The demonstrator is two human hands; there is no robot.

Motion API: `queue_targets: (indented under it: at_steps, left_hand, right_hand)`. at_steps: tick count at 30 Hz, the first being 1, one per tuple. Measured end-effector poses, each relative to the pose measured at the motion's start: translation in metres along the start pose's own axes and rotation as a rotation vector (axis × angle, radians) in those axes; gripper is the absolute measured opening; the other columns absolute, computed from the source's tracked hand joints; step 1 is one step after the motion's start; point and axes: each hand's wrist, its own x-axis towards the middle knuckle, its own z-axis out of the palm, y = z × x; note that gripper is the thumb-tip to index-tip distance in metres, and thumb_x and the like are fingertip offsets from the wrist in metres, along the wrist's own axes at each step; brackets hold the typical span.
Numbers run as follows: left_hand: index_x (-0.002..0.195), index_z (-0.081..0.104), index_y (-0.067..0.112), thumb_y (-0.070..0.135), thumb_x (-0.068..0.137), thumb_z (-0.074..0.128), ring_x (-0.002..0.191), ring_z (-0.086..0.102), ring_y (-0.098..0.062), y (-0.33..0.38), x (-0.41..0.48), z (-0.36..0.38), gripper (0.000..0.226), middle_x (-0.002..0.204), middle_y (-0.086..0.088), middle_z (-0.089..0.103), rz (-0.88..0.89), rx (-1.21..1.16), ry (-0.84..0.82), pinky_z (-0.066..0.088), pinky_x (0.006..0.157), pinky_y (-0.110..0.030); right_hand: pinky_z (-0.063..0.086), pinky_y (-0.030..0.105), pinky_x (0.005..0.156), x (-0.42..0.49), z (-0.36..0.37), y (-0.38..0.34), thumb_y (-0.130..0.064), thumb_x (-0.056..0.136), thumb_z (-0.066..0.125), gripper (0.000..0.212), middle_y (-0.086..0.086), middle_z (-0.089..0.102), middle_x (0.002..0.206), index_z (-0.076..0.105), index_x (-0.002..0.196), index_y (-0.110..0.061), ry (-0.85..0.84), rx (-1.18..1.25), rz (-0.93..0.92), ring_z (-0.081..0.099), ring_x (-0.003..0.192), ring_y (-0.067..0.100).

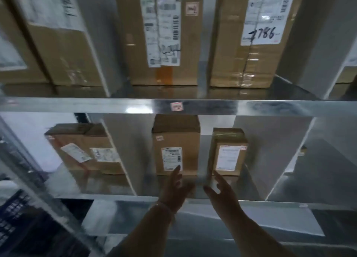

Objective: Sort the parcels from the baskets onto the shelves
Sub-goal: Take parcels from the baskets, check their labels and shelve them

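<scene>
The metal shelving fills the view, with an upper shelf [77, 105] and a lower shelf [251, 203] split into bays by upright grey dividers [270, 150]. On the upper shelf stand three big cardboard boxes: a left box [63, 50], blurred and seen at a slant, a middle box [133, 34] with long white labels down its front, and a right box [231, 54] whose label bears a handwritten 1786. On the lower shelf, the left-bay parcels [81, 141] sit close together beside a divider. In the middle bay a taller parcel [191, 150] stands upright, and just to its right, apart by a narrow gap, a smaller parcel [227, 156] stands upright too. Both hands reach into this bay from below, empty, with fingers straight and spread. The left hand [173, 191] is in front of the taller parcel's lower edge, its longest fingertip over the bottom of the label; whether it touches cannot be told. The right hand [224, 195] lies before the smaller parcel's lower left corner, fingertips near it, contact unclear. A thin bracelet [164, 206] circles the left wrist. A small pink sticker [176, 106] is on the upper shelf's front edge.
</scene>
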Motion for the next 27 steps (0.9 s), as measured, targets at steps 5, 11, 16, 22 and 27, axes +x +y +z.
queue_targets:
  at_steps: [5, 11, 16, 22, 27]
  left_hand:
    - [0.127, 0.048, 0.029, 0.010, 0.089, 0.068, 0.124, 0.054, -0.019, -0.031, -0.073, -0.127, 0.047, 0.125, 0.006, 0.056, -0.035, 0.006, 0.142, 0.046, 0.082, -0.012]
    - [0.144, 0.043, 0.014, 0.016, 0.087, 0.072, 0.124, 0.055, -0.022, -0.052, -0.184, -0.308, 0.064, 0.136, -0.002, 0.055, -0.080, 0.025, 0.429, 0.043, 0.099, -0.030]
    - [0.141, 0.047, 0.016, 0.047, 0.063, 0.077, 0.123, 0.057, -0.023, -0.062, -0.267, -0.424, 0.089, 0.130, -0.006, 0.061, -0.094, -0.006, 0.627, 0.044, 0.106, -0.038]
    - [0.135, 0.050, 0.028, 0.028, 0.083, 0.073, 0.118, 0.057, -0.021, -0.089, -0.324, -0.510, 0.057, 0.122, -0.002, 0.062, -0.150, -0.028, 0.741, 0.045, 0.095, -0.030]
    - [0.149, 0.039, 0.025, 0.030, 0.087, 0.072, 0.124, 0.054, -0.019, -0.118, -0.322, -0.574, 0.070, 0.138, -0.006, 0.054, -0.232, 0.021, 0.815, 0.041, 0.100, -0.029]
  right_hand:
    - [0.036, 0.033, 0.109, -0.059, 0.098, -0.052, -0.043, 0.090, 0.062, 0.059, -0.007, 0.046, 0.144, 0.040, 0.144, -0.031, -0.159, -0.033, -0.136, 0.046, 0.132, 0.016]
    - [0.034, 0.036, 0.111, -0.144, 0.244, -0.144, -0.039, 0.093, 0.059, 0.056, 0.000, 0.044, 0.149, 0.042, 0.144, -0.024, -0.460, -0.023, -0.256, 0.044, 0.134, 0.019]
    - [0.030, 0.015, 0.091, -0.210, 0.354, -0.215, -0.034, 0.096, 0.057, 0.055, 0.003, 0.044, 0.147, 0.039, 0.147, -0.020, -0.641, 0.043, -0.311, 0.043, 0.134, 0.018]
    - [0.035, 0.032, 0.108, -0.252, 0.453, -0.258, -0.043, 0.092, 0.059, 0.062, 0.002, 0.042, 0.149, 0.037, 0.148, -0.028, -0.807, 0.032, -0.327, 0.042, 0.136, 0.019]
    - [0.032, 0.029, 0.097, -0.234, 0.526, -0.271, -0.042, 0.096, 0.053, 0.058, 0.003, 0.042, 0.149, 0.034, 0.149, -0.028, -0.856, -0.079, -0.347, 0.041, 0.135, 0.020]
